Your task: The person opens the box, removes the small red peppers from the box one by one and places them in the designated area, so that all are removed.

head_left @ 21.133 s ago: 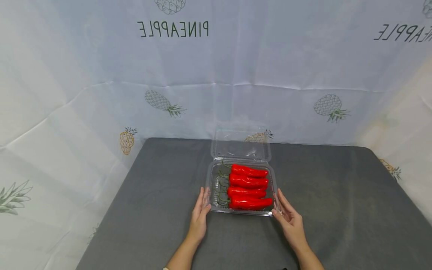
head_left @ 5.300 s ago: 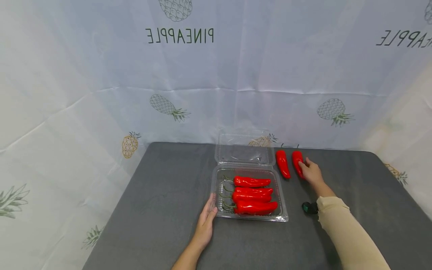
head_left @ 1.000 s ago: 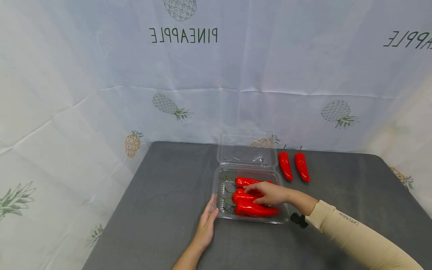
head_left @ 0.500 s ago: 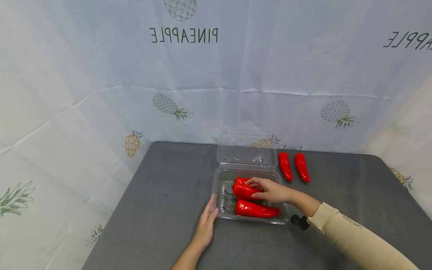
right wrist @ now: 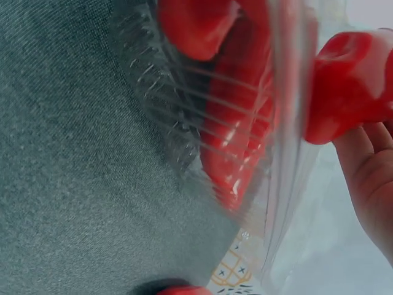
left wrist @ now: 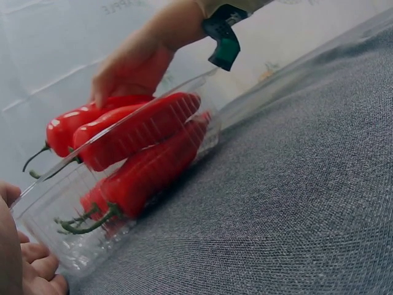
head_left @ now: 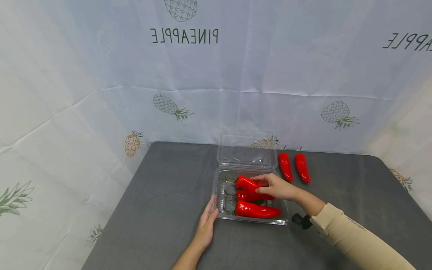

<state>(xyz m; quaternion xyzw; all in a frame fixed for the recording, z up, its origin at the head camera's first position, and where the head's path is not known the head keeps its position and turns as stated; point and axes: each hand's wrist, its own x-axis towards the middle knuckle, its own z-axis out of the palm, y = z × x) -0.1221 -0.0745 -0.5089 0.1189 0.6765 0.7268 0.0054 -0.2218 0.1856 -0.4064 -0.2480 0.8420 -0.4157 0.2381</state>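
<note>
My right hand [head_left: 275, 185] grips a red chili pepper [head_left: 245, 183], raised over the clear plastic clamshell box [head_left: 216, 204]. In the left wrist view that pepper [left wrist: 60, 134] hangs at rim height, its green stem toward the left. More red peppers lie in the box; one [head_left: 257, 210] stretches along the near side and another [head_left: 244, 195] behind it, partly covered by my right hand. At the box's left wall, my left hand [head_left: 204, 228] holds the rim with its thumb on top. The right wrist view shows the held pepper [right wrist: 350, 86] above my fingers.
The open transparent lid [head_left: 248, 150] lies back from the box. To its right, two red peppers, one nearer the lid [head_left: 285, 167] and one farther out [head_left: 302, 168], rest on the dark grey table [head_left: 168, 187]. A pineapple-print curtain [head_left: 287, 63] hangs behind.
Over the last second, my right hand has taken a pepper from among those in the box and raised it, shifting toward the back. The left hand stays at the rim.
</note>
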